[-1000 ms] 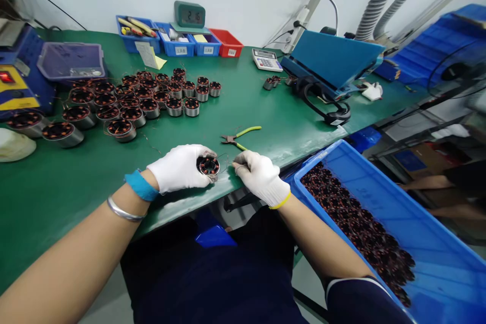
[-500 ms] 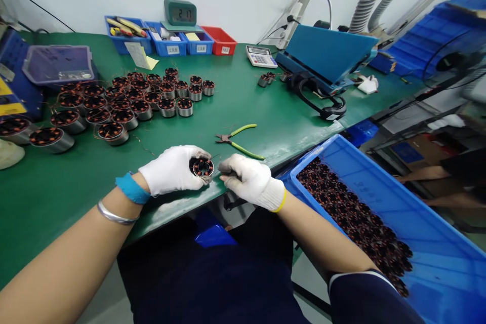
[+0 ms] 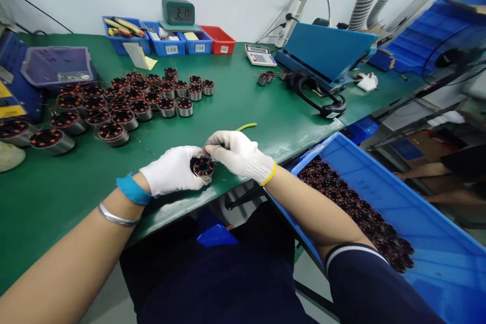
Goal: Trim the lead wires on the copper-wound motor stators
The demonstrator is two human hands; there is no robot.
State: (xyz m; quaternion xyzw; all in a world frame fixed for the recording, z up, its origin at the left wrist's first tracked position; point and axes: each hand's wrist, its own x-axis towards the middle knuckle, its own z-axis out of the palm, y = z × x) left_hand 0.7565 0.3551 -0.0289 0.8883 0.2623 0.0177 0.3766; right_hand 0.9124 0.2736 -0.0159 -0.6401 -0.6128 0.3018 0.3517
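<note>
My left hand (image 3: 176, 169), in a white glove with darkened fingertips, grips a motor stator (image 3: 202, 167) near the bench's front edge. The stator is a round metal ring with a black core and copper windings, its open face turned up. Thumb and forefinger of my gloved right hand (image 3: 237, 154) are pinched together at the stator's upper edge; whatever lies between them is too small to make out. Behind that hand, one yellow-green handle of the cutting pliers (image 3: 246, 126) shows, the rest being covered. Many similar stators (image 3: 122, 117) with loose wire ends stand on the bench to the left.
A blue crate (image 3: 425, 212) holding many wound stators stands below the bench at right. Small blue bins (image 3: 170, 48), a red bin (image 3: 224, 46), a clock (image 3: 178, 12) and a calculator (image 3: 260, 55) line the back. A headset (image 3: 315, 98) lies farther right. Another person's arms show at far right.
My right hand has moved left and up from beside the stator to its upper edge, now covering most of the pliers. My left hand and the stator have stayed almost in place.
</note>
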